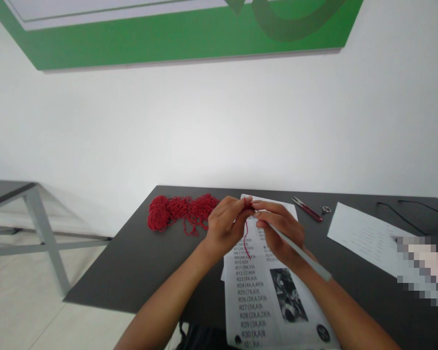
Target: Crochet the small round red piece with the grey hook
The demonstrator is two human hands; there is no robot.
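My left hand is closed, its thumb and fingers pinching a small piece of red crochet work, mostly hidden by the fingers. A short red yarn tail hangs from it over the printed sheet. In my right hand is a crochet hook with a long grey handle, which slants down to the right. The hook's tip meets the red piece between the two hands, too small to make out. Left of my hands lies red yarn, a loose tangle joined to a ball.
Below my hands a printed pattern sheet lies on the dark table. To the right are red-handled thread snips, a small metal ring-like item, another paper and black-framed glasses. A second table stands left.
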